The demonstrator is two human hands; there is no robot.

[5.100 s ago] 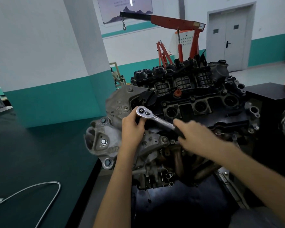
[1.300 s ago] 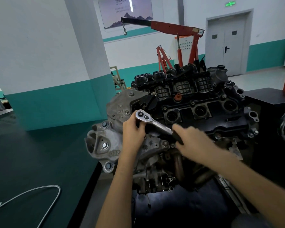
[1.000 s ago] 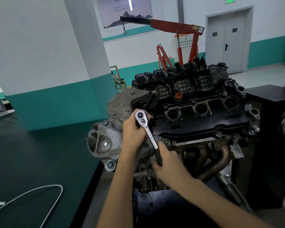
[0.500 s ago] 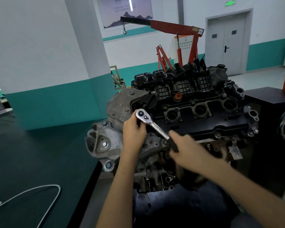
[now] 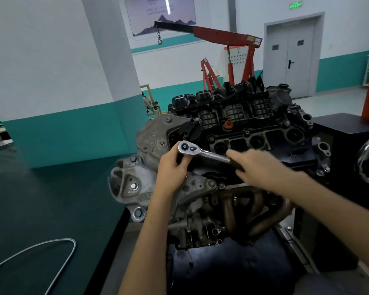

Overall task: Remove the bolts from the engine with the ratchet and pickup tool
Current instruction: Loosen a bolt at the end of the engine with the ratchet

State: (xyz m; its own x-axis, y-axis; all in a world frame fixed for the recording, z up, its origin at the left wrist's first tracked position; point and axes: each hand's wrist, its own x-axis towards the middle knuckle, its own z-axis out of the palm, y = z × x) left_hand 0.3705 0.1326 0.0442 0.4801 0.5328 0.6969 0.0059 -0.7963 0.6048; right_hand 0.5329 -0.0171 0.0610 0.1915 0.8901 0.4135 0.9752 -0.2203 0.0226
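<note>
Two hands work one ratchet [image 5: 209, 154] at the near top edge of the engine [image 5: 264, 116]. The left hand [image 5: 172, 173] reaches up from below and pinches the ratchet's round chrome head between thumb and fingers, at the spot where the grey end cover meets the black top cover. The right hand [image 5: 262, 167], blurred, is wrapped round the black handle, which runs from the head to the right and slightly down. What the head sits on is hidden by the left hand's fingers. Below the hands, rusty exhaust pipes [image 5: 254, 211] curve down. A grey mount [image 5: 124, 194] with a bolt [image 5: 134, 186] in it sticks out at the engine's left. Further left lies a dark green bench [image 5: 41, 199] with a grey cable [image 5: 58, 250] looped on it. A red hoist [image 5: 222, 36] stands behind the engine.
</note>
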